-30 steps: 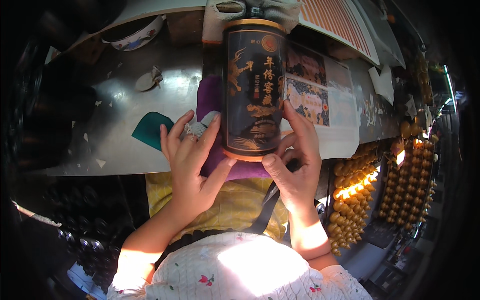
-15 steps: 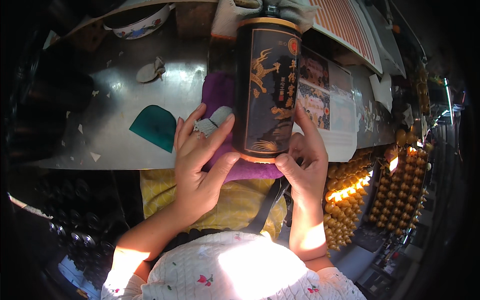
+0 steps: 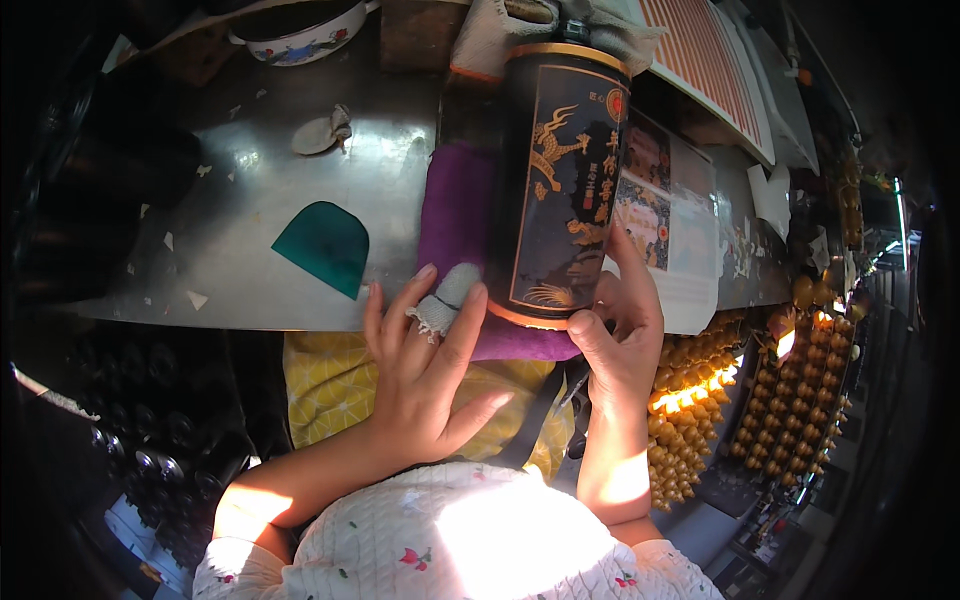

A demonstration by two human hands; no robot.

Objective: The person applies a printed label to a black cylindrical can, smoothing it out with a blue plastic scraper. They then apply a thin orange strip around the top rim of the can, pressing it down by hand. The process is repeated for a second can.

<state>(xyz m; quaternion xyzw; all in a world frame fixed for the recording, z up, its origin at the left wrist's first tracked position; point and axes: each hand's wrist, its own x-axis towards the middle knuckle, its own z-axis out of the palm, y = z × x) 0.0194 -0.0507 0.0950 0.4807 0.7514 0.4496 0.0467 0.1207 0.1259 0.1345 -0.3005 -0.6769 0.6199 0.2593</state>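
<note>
A black cylindrical jar (image 3: 562, 190) with gold bands and a gold dragon picture lies on its side, its narrow neck pointing away from me. My right hand (image 3: 625, 335) grips the lower right edge of its base, thumb at the rim and fingers along the side, partly hidden. My left hand (image 3: 415, 375) is off the jar, fingers spread, just left of its base; one finger has a grey-white cloth wrap (image 3: 447, 300). Purple cloth (image 3: 455, 205) lies beneath and left of the jar. A dark green scraper (image 3: 325, 248) with a rounded end rests on the metal table to the left.
Printed decal sheets (image 3: 645, 190) lie right of the jar, near a striped board (image 3: 705, 65). Pale rags (image 3: 500, 38) surround the neck. A floral enamel pot (image 3: 305, 38) stands far left. Golden bottle-like pieces (image 3: 785, 390) stand in rows at right, dark ones (image 3: 165, 460) at lower left.
My left hand has let go of the jar's base and moved down and away, its fingers spreading. My right hand keeps its hold. The whole view has shifted slightly.
</note>
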